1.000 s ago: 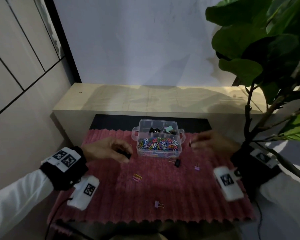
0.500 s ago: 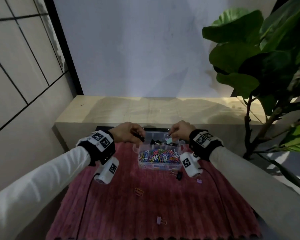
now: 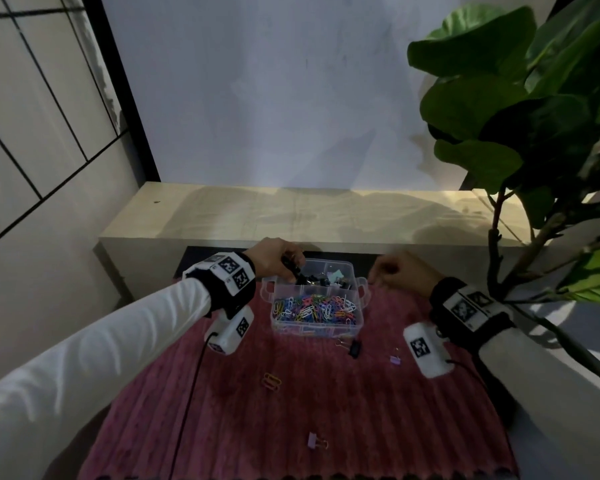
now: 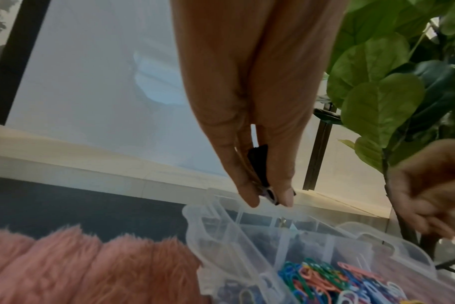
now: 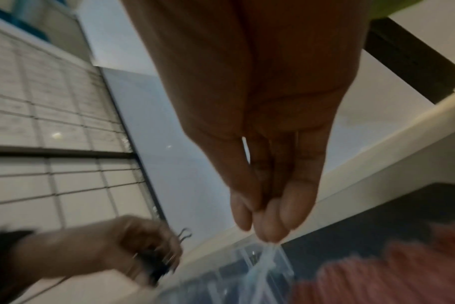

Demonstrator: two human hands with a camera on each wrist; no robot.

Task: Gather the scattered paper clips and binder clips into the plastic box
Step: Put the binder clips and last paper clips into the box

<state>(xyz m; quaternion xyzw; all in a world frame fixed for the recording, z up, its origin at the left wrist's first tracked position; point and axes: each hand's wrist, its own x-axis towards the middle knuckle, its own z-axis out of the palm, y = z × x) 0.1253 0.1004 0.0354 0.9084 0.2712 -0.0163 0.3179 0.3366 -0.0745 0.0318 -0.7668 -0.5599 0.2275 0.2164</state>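
Observation:
A clear plastic box (image 3: pixel 360 308) sits at the far end of a pink ribbed mat (image 3: pixel 222 427). Coloured paper clips (image 3: pixel 314 306) fill its front section and binder clips lie in the back ones. My left hand (image 3: pixel 291 268) hovers over the back left corner, pinching black binder clips (image 4: pixel 257 164) between thumb and fingers (image 4: pixel 247 193). My right hand (image 3: pixel 381 277) is just right of the box handle, its fingertips (image 5: pixel 288 214) bunched with nothing visible in them. On the mat lie a black binder clip (image 3: pixel 354 348), a small purple one (image 3: pixel 394 359), orange paper clips (image 3: pixel 272 381) and a purple binder clip (image 3: pixel 314 440).
A pale wooden ledge (image 3: pixel 291 213) runs along behind the mat, against the wall. A large-leaved plant (image 3: pixel 520 133) stands to the right, with its stem (image 3: pixel 494 244) close to my right arm. Tiled wall closes the left side.
Both hands rose from the mat to the box. Since half a second ago the right hand has drawn away from over the box to its right side, while the left stays over the back left corner.

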